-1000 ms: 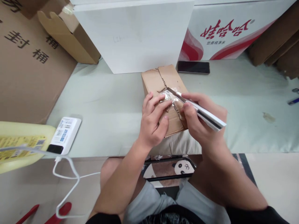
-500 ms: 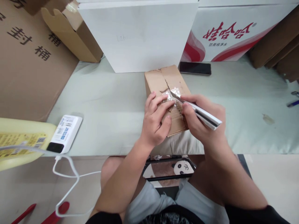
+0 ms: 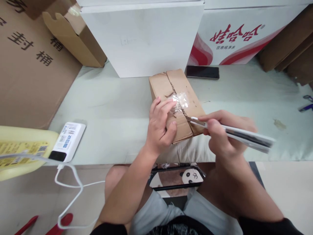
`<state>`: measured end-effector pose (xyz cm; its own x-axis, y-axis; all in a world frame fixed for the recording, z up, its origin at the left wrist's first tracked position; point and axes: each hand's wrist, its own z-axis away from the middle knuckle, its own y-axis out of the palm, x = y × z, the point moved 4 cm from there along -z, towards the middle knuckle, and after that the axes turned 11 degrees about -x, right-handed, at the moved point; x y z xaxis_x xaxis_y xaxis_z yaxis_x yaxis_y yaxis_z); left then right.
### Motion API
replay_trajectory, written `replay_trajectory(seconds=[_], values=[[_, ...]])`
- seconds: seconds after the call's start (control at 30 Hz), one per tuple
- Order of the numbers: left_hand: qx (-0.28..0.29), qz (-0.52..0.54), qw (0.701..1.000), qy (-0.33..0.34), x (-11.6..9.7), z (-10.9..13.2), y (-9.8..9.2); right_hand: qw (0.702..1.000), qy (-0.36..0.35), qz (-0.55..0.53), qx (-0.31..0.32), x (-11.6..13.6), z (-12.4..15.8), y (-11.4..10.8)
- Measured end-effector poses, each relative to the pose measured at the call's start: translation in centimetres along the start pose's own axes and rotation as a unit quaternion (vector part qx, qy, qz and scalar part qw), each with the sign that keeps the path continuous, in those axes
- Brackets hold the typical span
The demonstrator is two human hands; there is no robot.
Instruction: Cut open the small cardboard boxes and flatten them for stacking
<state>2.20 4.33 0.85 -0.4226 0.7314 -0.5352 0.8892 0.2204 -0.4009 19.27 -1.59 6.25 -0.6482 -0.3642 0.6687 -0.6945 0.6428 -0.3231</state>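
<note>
A small brown cardboard box lies on the pale green cloth, its top seam running away from me. Clear tape crosses the middle of that seam and looks crinkled. My left hand rests flat on the left part of the lid, fingers spread, fingertips on the tape. In my right hand is a white utility knife, held between thumb and fingers. Its blade tip meets the seam near the box's front edge, with the handle pointing to the right.
Behind the box stand a white carton and a white-and-red carton. A black phone lies before them. To the left are a white power bank with a cable and a yellow jug. Folded cardboard stands at the right.
My right hand has drawn the knife along the seam toward me and to the right, off the tape. The handle now lies flatter. My left hand has barely shifted.
</note>
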Motion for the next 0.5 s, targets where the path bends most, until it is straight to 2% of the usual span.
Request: replay_trajectory(seconds=[0.13,0.23,0.37,0.43,0.5], values=[[0.009,-0.003,1.0,-0.004,0.7,-0.4,-0.7,0.994,0.039,-0.001,-0.106,-0.4,0.6,-1.8],[0.029,0.003,0.999,-0.019,1.5,-0.9,-1.7,0.979,0.035,-0.06,-0.194,-1.8,0.2,-1.5],[0.055,0.043,0.996,-0.049,3.7,-1.3,-3.8,0.972,0.047,-0.142,-0.183,-4.2,-0.5,0.3],[0.048,0.06,0.994,-0.08,5.7,-1.2,-5.2,0.965,0.067,-0.163,-0.196,-5.2,-0.6,0.4],[0.026,0.079,0.99,-0.111,8.1,-0.8,-6.6,0.971,0.086,-0.134,-0.178,-6.0,-0.6,0.4]])
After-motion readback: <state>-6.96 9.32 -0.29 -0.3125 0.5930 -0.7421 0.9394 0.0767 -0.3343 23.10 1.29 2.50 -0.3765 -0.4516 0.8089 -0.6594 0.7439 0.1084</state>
